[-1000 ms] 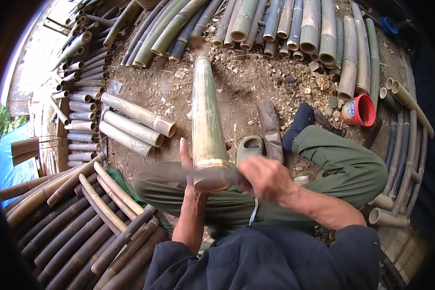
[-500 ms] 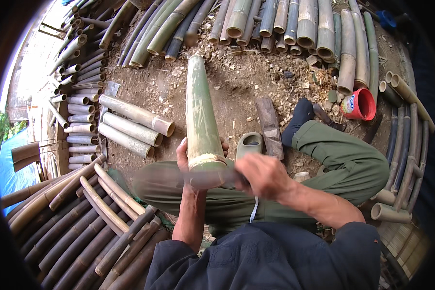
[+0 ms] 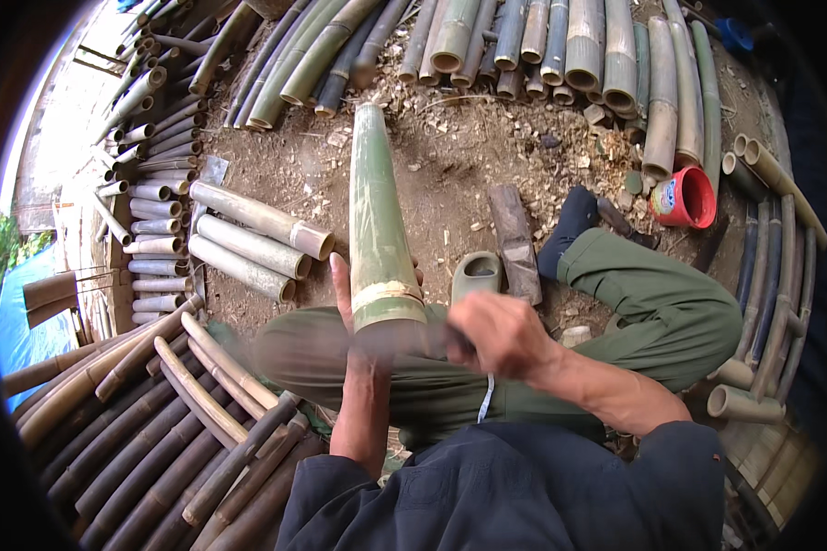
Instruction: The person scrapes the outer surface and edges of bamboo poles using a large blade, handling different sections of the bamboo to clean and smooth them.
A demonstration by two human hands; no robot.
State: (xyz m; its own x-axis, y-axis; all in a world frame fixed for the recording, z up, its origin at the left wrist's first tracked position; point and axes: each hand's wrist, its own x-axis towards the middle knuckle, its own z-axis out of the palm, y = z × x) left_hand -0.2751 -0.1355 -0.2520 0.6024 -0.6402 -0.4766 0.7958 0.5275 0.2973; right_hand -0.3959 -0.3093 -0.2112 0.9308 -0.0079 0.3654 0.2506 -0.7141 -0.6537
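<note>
A thick green bamboo section (image 3: pixel 380 220), pale-scraped in patches with a light ring near its close end, points away from me above my lap. My left hand (image 3: pixel 345 303) cradles it from below. The thumb stretches up along its left side, and fingertips show at its right. My right hand (image 3: pixel 498 332) is closed around the dark handle of a long, flat-bladed tool (image 3: pixel 312 340). Its brown blade is smeared by motion and lies crosswise over the bamboo's near end, extending left; whether it is a saw or a knife I cannot tell.
Three cut bamboo lengths (image 3: pixel 253 243) lie left on the dirt. Bamboo stacks stand at far side, left and right; dark poles (image 3: pixel 147 450) fill the lower left. Past my knees are a wood block (image 3: pixel 515 241), a clog (image 3: pixel 477 274), wood chips and a red tub (image 3: pixel 685 198).
The bamboo's near end has shifted slightly left and up. My left thumb has straightened and lifted along its side. My right hand stays almost in place, the blade still blurred.
</note>
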